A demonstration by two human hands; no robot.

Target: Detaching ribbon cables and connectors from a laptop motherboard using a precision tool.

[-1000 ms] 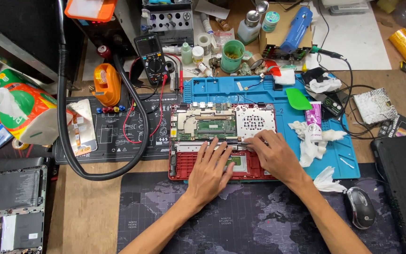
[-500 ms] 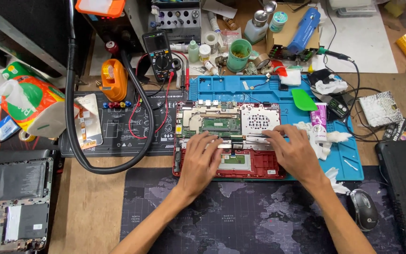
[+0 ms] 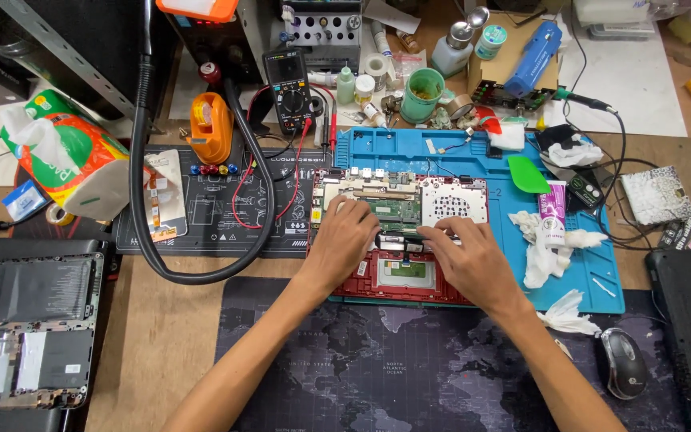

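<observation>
now both hands on the opened red laptop base (image 3: 397, 276), which sits on the blue silicone repair mat (image 3: 473, 152), front edge touching the dark world-map desk mat (image 3: 409, 368). inside it: green motherboard (image 3: 393, 210) at centre, perforated silver plate (image 3: 453, 202) to its right, touchpad underside (image 3: 401, 270) toward the near edge. left hand (image 3: 344, 240) lies palm down over the left half of the board, fingers (image 3: 345, 210) spread and pressing on the components, nothing pinched that i can see. right hand (image 3: 469, 260) palm down too, fingertips (image 3: 433, 232) touching a small part just below the silver plate; can't tell if anything is gripped between them, too small. both forearms come in from the bottom over the map mat.

outward: crumpled white tissues (image 3: 541, 256) and a purple-white tube (image 3: 553, 220) on the mat's right side, green plastic pry tool (image 3: 528, 174) above them. black mouse (image 3: 624, 362) bottom right. left of the laptop a black work mat (image 3: 201, 208) with a loose phone screen (image 3: 165, 192), orange tool (image 3: 210, 128), and a thick black hose (image 3: 141, 200) looping across. black multimeter (image 3: 289, 90) with red leads behind. green cup (image 3: 421, 94) and blue tool (image 3: 533, 46) at the back. tissue pack (image 3: 61, 156) far left, another dismantled laptop (image 3: 25, 328) bottom left.
</observation>
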